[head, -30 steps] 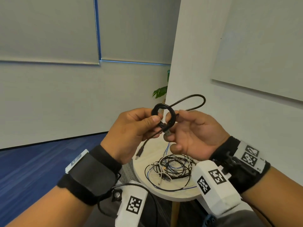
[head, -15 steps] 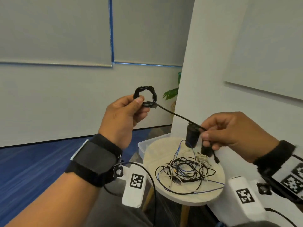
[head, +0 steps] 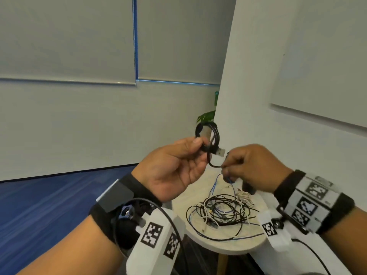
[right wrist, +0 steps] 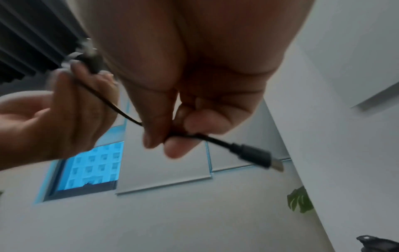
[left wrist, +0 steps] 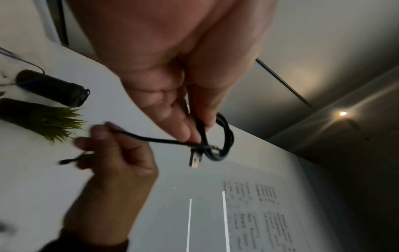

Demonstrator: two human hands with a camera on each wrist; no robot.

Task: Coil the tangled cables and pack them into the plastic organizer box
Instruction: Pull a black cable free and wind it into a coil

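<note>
Black cable coil (head: 207, 138) sits pinched in my left hand (head: 174, 169), held up so the loops keep their shape. My right hand (head: 252, 165) grips the loose tail — ready, I judge, to wrap it — above the tangled cables (head: 220, 211) on the round table (head: 228, 245). No organizer box visible.

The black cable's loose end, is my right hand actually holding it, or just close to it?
Touching. The right wrist view shows the right hand pinching the black cable just behind its plug.

The black cable (head: 211, 135) has a smooth, slightly glossy rubber-like jacket, and its plug (head: 220, 151) ends in shiny metal. The round table (head: 234, 242) top looks like pale matt wood.
</note>
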